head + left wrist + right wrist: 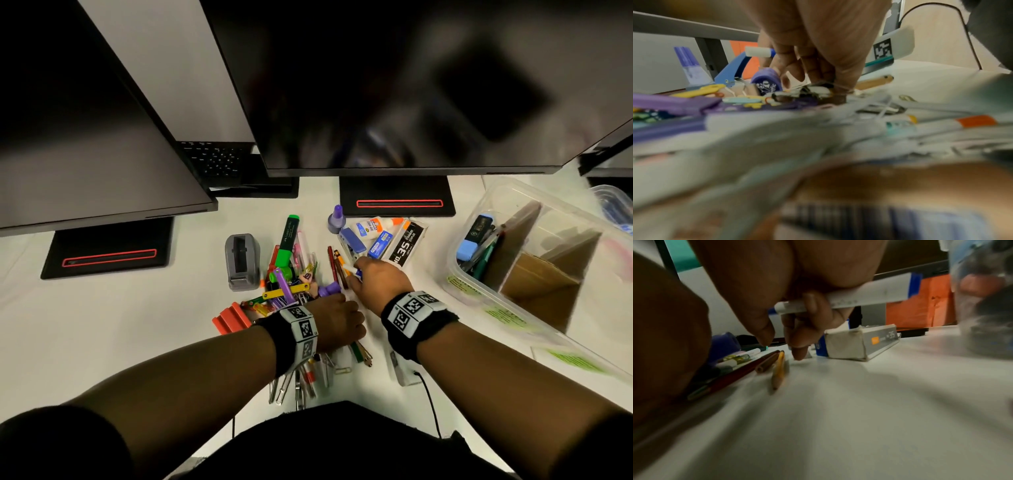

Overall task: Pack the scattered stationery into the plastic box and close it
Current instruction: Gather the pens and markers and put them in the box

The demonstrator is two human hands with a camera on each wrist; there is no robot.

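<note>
Mid-desk, right hand (378,282) holds white marker (869,293) crosswise; pencils (778,369) just below fingertips, box (534,260) toward right edge.

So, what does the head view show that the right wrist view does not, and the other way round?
Only the head view shows the plastic box with a blue highlighter inside, the grey tape dispenser and the left hand on the pile. Only the right wrist view shows fingers curled round the white marker and the pencil's sharpened tip. Both show the right hand, that marker and the staples box.
</note>
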